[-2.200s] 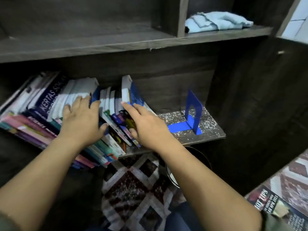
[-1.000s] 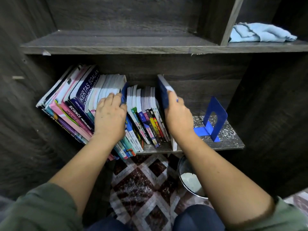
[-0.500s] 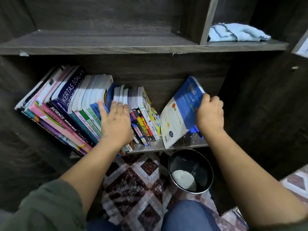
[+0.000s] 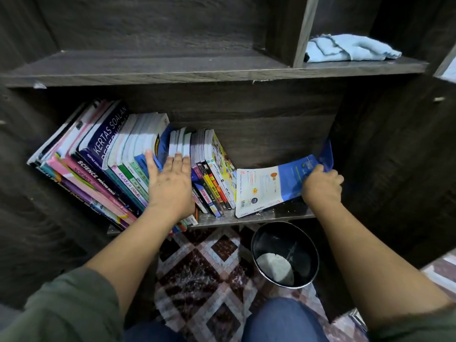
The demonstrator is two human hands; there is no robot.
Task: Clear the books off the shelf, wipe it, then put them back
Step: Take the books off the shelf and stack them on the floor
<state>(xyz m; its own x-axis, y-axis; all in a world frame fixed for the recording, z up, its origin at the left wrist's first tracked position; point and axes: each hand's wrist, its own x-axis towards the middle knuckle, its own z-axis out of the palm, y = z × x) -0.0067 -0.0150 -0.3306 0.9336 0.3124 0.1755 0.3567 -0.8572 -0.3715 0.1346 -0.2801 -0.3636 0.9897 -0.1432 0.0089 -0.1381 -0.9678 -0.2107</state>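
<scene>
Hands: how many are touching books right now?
2. The left hand rests flat on the leaning row of books; the right hand grips the blue-and-white book lying near the shelf's right end.

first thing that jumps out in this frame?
The row of leaning books on the lower shelf, with the left hand pressed flat against them. At the shelf's right end, the right hand has a grip on a blue-and-white book tipped nearly flat. A light blue cloth lies on the upper shelf, right compartment.
</scene>
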